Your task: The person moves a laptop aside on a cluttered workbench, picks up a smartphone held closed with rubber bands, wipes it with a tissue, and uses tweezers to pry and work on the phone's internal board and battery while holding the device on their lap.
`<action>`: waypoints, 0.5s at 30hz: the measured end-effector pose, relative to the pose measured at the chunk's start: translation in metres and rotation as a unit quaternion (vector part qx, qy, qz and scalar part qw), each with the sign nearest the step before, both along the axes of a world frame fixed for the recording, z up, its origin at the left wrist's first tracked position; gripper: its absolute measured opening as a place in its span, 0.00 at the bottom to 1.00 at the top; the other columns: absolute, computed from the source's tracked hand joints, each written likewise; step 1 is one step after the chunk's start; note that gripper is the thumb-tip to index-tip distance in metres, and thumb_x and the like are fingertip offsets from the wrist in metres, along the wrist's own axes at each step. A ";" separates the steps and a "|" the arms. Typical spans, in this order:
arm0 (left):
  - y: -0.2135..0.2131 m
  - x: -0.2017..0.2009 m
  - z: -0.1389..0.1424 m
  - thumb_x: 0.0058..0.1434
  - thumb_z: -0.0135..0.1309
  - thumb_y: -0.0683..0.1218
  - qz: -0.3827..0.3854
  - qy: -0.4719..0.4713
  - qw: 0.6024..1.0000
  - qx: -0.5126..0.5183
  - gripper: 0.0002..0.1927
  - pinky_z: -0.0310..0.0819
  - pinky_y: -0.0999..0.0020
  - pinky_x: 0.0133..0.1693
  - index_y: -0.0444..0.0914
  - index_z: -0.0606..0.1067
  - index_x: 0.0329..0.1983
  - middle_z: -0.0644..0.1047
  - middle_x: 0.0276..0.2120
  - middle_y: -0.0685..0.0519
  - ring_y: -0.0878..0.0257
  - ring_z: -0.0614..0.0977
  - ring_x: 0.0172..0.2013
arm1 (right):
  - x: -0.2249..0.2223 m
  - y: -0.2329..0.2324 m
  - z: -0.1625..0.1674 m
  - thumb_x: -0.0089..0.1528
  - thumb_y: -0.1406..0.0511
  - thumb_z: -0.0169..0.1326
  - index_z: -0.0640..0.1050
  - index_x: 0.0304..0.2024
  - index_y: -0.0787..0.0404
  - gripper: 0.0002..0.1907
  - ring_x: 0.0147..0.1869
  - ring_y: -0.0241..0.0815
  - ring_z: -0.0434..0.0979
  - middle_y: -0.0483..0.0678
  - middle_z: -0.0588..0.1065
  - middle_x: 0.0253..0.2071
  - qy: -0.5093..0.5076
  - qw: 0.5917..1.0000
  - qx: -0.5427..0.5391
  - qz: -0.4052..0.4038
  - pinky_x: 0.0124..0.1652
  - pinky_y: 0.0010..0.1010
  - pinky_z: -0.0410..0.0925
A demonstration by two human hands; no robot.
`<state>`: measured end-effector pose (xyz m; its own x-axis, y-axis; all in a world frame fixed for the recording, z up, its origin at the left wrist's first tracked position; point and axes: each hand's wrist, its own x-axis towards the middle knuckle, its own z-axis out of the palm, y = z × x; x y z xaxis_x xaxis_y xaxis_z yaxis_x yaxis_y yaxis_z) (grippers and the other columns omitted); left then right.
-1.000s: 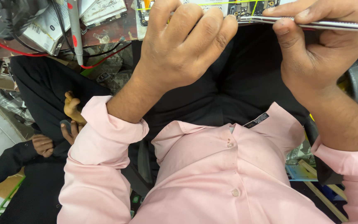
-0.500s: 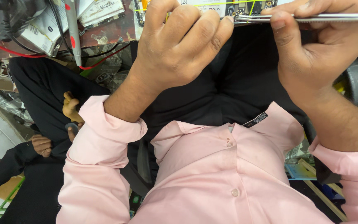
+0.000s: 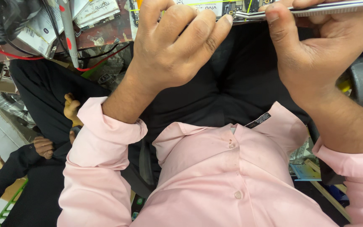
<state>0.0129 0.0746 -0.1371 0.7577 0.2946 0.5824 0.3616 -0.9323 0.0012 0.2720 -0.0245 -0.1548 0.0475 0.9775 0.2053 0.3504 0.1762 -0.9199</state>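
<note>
1. The opened phone with its bare circuit board (image 3: 232, 7) sits at the top centre of the frame, cut off by the upper edge, so only its lower strip shows.
2. A slim metal tool (image 3: 316, 9) lies with its long axis nearly level, running from the upper right corner leftward; its tip meets the board just right of the top centre.
3. The right hand (image 3: 316, 59), at the upper right, is closed around the tool, thumb pressed on the shaft near the tip. It is the hand nearer the contact point.
4. The left hand (image 3: 177, 50), at the upper centre left, curls over the board's left part, fingers bent down on it; whether it pinches the board I cannot tell.
5. Below both hands are pink shirt sleeves (image 3: 101, 138) and dark trousers (image 3: 236, 88).
6. At the upper left lie red wires (image 3: 9, 54) and small boxes (image 3: 95, 11); another person's hands (image 3: 72, 110) show at the left edge.
</note>
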 end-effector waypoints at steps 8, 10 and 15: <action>0.000 0.001 0.004 0.65 0.56 0.42 0.003 0.010 1.000 -0.014 0.14 0.65 0.60 0.53 0.36 0.78 0.54 0.72 0.46 0.56 0.62 0.72 0.48 | 0.006 -0.005 -0.002 0.76 0.74 0.58 0.73 0.49 0.72 0.06 0.43 0.38 0.80 0.54 0.80 0.45 0.037 0.999 -0.026 -0.013 0.43 0.20 0.71; -0.002 0.002 0.005 0.65 0.56 0.42 0.015 0.019 1.000 -0.012 0.13 0.65 0.59 0.54 0.37 0.78 0.53 0.71 0.46 0.56 0.62 0.72 0.48 | 0.008 -0.005 -0.004 0.77 0.73 0.57 0.73 0.50 0.72 0.05 0.44 0.39 0.80 0.54 0.79 0.46 0.058 0.997 -0.039 -0.031 0.44 0.20 0.72; -0.004 0.005 0.003 0.66 0.57 0.42 0.035 0.028 0.999 0.001 0.12 0.65 0.58 0.56 0.38 0.78 0.53 0.71 0.47 0.57 0.61 0.72 0.49 | 0.011 -0.005 -0.013 0.80 0.72 0.54 0.74 0.52 0.72 0.06 0.45 0.40 0.81 0.54 0.79 0.47 0.073 0.997 0.005 -0.022 0.46 0.23 0.74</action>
<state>0.0177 0.0708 -0.1344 0.7671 0.3461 0.5401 0.4250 -0.9049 -0.0237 0.2833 -0.0296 -0.1675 0.1208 0.9717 0.2031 0.2206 0.1732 -0.9599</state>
